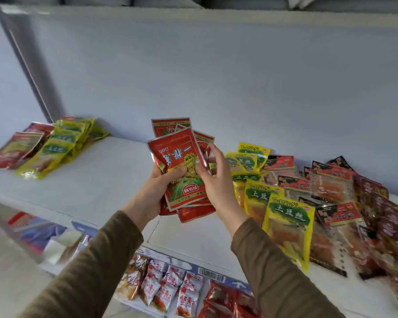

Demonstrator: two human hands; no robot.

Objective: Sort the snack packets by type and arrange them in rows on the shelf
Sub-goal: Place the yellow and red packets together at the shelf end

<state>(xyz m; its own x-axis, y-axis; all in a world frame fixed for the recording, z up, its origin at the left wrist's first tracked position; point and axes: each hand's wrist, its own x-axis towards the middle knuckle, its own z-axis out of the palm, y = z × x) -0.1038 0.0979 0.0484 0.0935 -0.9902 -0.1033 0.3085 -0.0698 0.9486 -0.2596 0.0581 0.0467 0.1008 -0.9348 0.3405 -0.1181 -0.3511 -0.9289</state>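
Above the middle of the white shelf (106, 180), my left hand (154, 191) grips a fanned stack of red snack packets (179, 157) from below, thumb across the front one. My right hand (216, 177) touches the stack's right side, thumb on the front packet and fingers behind the stack's edge. On the right of the shelf lie yellow-green packets (287, 226), red-and-black packets with clear windows (331, 187) and dark red packets (381, 221), overlapping in rough rows. At the far left a row of yellow-green packets (58, 148) lies beside red packets (14, 150).
The shelf's back wall (216, 76) rises right behind the packets. A lower shelf holds more red and white snack bags (168, 292) and blue packaging (39, 230). A grey upright post (30, 65) stands at the left.
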